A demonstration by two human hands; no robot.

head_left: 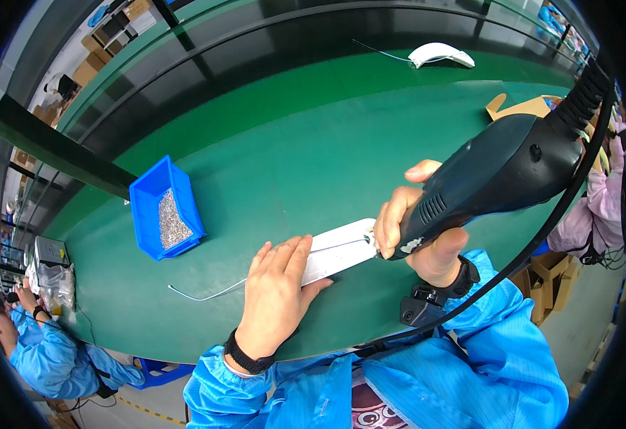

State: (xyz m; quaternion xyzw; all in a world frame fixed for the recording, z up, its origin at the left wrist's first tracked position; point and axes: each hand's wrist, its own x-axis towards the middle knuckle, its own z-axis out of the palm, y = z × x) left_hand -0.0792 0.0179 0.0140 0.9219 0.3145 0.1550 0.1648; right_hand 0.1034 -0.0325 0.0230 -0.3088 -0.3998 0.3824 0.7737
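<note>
A white elongated plastic part (pixel 339 254) lies on the green bench top, a thin wire (pixel 209 297) running along it and out past its left end. My left hand (pixel 276 297) covers that left end, fingers over the top and thumb along the near edge, holding it against the surface. In my right hand (pixel 431 250) is a black electric screwdriver (pixel 485 175), gripped near its front, its nose at the part's right end. The tip and any screw there are hidden by my fingers.
Left of the part stands a blue bin (pixel 145 225) of small metal pieces, likely screws. A curved white part (pixel 442 54) with a wire lies at the far side. An open cardboard box (pixel 517 107) sits far right. The screwdriver's black cable (pixel 542 247) loops past my right arm. Co-workers sit on both sides.
</note>
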